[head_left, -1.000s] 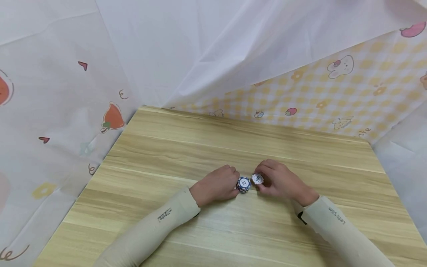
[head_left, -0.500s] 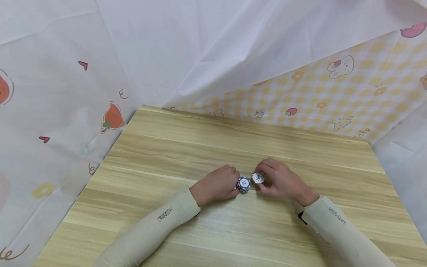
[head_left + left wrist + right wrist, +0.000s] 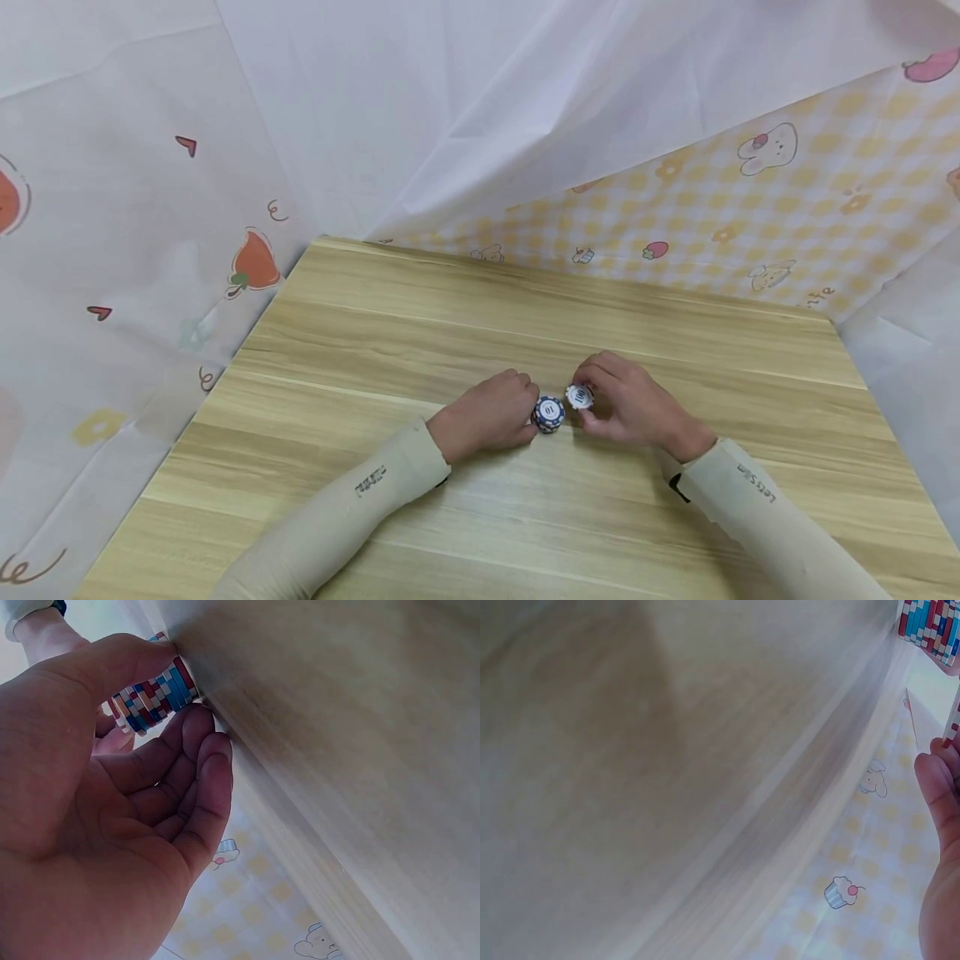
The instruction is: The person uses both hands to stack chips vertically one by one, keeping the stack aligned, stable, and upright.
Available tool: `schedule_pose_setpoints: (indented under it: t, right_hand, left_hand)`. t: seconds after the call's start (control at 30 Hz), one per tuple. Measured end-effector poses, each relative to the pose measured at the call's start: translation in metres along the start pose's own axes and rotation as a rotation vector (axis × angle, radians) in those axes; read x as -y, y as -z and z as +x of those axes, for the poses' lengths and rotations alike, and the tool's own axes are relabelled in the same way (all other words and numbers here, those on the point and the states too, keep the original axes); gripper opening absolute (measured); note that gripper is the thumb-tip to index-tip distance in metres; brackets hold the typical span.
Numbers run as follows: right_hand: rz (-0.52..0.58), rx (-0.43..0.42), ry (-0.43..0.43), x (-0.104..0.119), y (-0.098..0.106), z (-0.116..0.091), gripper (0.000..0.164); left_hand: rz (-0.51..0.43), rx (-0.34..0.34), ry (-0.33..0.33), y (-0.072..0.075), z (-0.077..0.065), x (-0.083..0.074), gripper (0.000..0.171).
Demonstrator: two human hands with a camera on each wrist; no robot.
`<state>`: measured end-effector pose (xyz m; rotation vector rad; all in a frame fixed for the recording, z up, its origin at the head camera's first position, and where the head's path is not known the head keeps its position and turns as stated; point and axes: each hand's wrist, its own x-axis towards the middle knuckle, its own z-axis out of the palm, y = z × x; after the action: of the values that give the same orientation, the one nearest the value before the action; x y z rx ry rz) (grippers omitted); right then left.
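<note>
In the head view, a stack of poker chips (image 3: pixel 549 414) stands mid-table, its blue-and-white top chip marked 10. My left hand (image 3: pixel 487 414) holds it from the left, thumb and fingertips low on its sides near the tabletop. The left wrist view shows the stack's edges (image 3: pixel 157 697) in red, blue and white between thumb (image 3: pixel 131 664) and curled fingers (image 3: pixel 202 750). Just right of the stack, my right hand (image 3: pixel 633 408) pinches a white poker chip (image 3: pixel 580 396) marked 100 between thumb and fingers. Only part of the right hand (image 3: pixel 941 840) and the chip's red-and-white edge (image 3: pixel 954 720) shows in the right wrist view.
The wooden table (image 3: pixel 420 325) spreads around both hands. Behind it hangs a yellow-checked cloth (image 3: pixel 705 200) under a white sheet (image 3: pixel 420 100). A printed white cloth (image 3: pixel 135 208) lines the left side.
The chip in my right hand has shifted very slightly up and its 100 marking has turned a little. My left hand and the stack stay in place.
</note>
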<state>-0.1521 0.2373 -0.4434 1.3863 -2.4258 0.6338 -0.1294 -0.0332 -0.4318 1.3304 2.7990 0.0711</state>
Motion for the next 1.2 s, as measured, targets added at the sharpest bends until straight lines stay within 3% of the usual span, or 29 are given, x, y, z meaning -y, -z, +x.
schedule_pose_setpoints:
  t: [0.77,1.2]
  right_hand:
    - [0.069,-0.023,0.045,0.003,-0.001,0.007,0.035]
    - [0.091,0.008,0.057,0.007,-0.007,0.011,0.035]
  left_hand:
    - [-0.044,0.012,0.020,0.002,-0.001,0.000,0.029]
    - [0.001,0.000,0.008,0.003,-0.001,-0.002,0.028]
